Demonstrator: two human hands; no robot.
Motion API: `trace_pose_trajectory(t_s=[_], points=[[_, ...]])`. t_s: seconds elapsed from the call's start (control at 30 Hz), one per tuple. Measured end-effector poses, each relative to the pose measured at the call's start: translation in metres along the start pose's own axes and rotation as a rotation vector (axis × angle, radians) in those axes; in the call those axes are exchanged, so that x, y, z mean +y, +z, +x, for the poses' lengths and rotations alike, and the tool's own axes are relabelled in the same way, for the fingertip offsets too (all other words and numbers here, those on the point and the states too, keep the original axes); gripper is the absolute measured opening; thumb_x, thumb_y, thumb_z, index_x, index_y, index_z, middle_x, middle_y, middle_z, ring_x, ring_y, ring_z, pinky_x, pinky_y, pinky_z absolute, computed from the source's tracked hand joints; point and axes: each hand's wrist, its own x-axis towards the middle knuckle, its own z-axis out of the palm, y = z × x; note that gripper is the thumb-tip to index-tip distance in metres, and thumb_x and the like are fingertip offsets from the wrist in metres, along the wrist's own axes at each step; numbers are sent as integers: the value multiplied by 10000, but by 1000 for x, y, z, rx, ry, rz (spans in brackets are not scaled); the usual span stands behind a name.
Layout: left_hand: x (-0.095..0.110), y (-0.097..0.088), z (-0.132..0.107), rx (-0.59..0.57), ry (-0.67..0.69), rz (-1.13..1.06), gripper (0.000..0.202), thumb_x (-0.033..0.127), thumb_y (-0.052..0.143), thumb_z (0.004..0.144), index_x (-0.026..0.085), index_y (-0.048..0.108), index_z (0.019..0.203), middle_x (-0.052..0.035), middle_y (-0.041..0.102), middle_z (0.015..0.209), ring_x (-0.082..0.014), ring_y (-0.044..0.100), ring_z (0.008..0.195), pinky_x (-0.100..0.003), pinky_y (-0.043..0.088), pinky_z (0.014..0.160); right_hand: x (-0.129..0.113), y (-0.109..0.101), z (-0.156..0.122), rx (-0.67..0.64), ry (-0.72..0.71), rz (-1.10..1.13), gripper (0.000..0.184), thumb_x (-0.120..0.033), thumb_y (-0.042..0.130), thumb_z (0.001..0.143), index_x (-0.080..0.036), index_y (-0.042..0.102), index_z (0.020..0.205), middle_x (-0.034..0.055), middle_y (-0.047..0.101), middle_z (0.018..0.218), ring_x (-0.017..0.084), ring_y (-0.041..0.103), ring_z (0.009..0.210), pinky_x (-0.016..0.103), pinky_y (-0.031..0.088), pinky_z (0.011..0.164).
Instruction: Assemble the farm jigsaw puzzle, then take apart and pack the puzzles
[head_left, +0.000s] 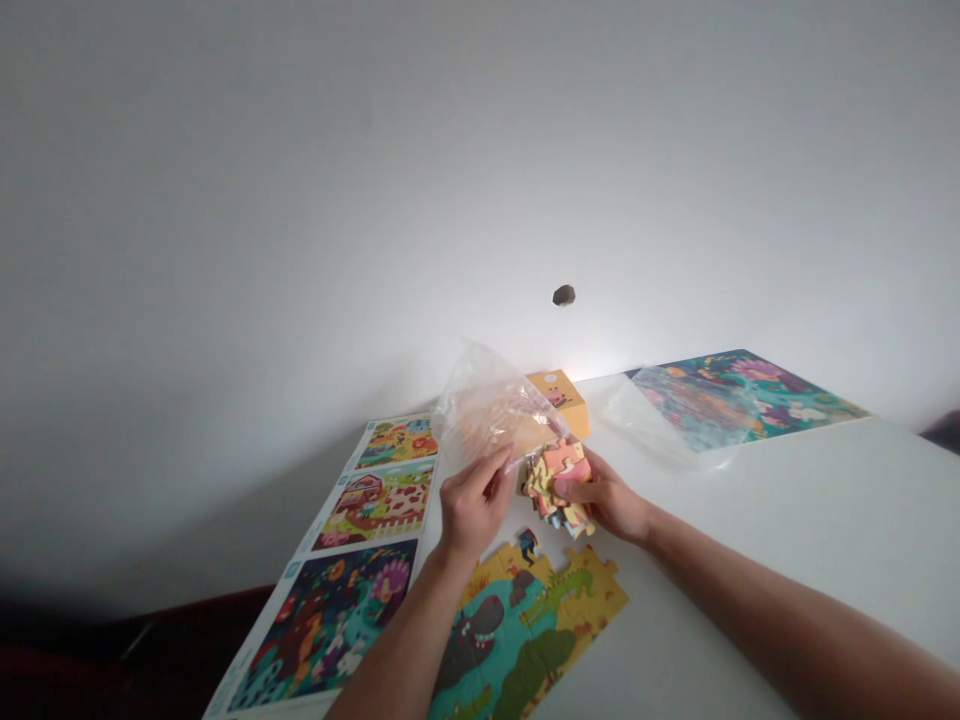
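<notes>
My left hand [474, 503] pinches the edge of a clear plastic bag [495, 400], which stands up crumpled above the table. In my right hand [611, 497] is a thick stack of jigsaw puzzle pieces [559, 480], yellow and pink, with the thumb pressed on top. The stack is beside the bag's near edge. Below both hands lies a partly joined jigsaw puzzle [536, 640] with a hippo and crocodiles; my left forearm covers some of it.
A yellow box [562, 400] stands behind the bag by the wall. On the left lies a sheet of printed pictures [375, 530]. A second clear bag [675, 430] partly covers a colourful picture [780, 395] at the right back. The white table [817, 520] meets the wall.
</notes>
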Motion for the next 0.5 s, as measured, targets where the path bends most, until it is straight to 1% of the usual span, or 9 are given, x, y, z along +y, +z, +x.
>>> trace_pose_trajectory(t_s=[0.07,0.13,0.2,0.27,0.33,0.4,0.43,0.5], points=[[1,2,-3,-30,37,30,254,242,702,762,239,759,1010,-78,763,820,-142,647,581,-227,517,643,-1,-1,2,65,-83,-28,757,-249,745,756,-248,373,1414,85,647,1145,209,645,934,360,519,826],[4,6,-7,-79,55,42,299,232,688,779,224,736,1074,-54,743,699,-120,618,509,-203,503,595,-3,-1,3,103,-129,-80,729,-253,753,752,-251,404,1391,74,636,1167,204,631,970,360,498,879],[8,10,-11,-114,39,33,353,223,657,811,208,688,1162,-11,689,575,-99,582,448,-178,483,549,-6,0,2,96,-137,-153,700,-257,766,741,-228,441,1360,68,649,1129,198,626,967,354,485,896],[12,12,-13,-114,6,6,375,218,619,844,203,645,1218,18,650,523,-90,568,424,-165,476,529,-8,1,0,63,-141,-211,678,-267,770,741,-209,460,1341,64,661,1087,193,622,955,345,479,892],[15,12,-14,-95,-2,-20,364,211,598,860,208,639,1222,22,644,513,-94,577,427,-165,484,533,-10,4,-2,21,-137,-238,666,-281,760,755,-205,458,1343,64,661,1085,189,619,960,343,471,901],[17,11,-13,-80,25,-23,343,198,601,858,222,665,1194,21,645,503,-96,584,430,-166,488,541,-9,6,-2,6,-118,-235,657,-290,758,759,-206,460,1339,64,659,1098,185,622,958,339,472,903],[17,11,-12,-81,45,-17,343,187,607,852,230,677,1185,19,651,503,-94,586,428,-165,489,545,-9,8,-2,21,-106,-222,646,-294,762,753,-204,473,1324,62,663,1088,184,629,937,336,482,885],[18,10,-11,-101,95,-4,355,163,623,837,246,687,1177,18,663,501,-86,582,417,-160,487,550,-6,11,0,91,-84,-186,586,-313,768,743,-189,520,1259,59,681,1021,182,645,858,324,512,810]])
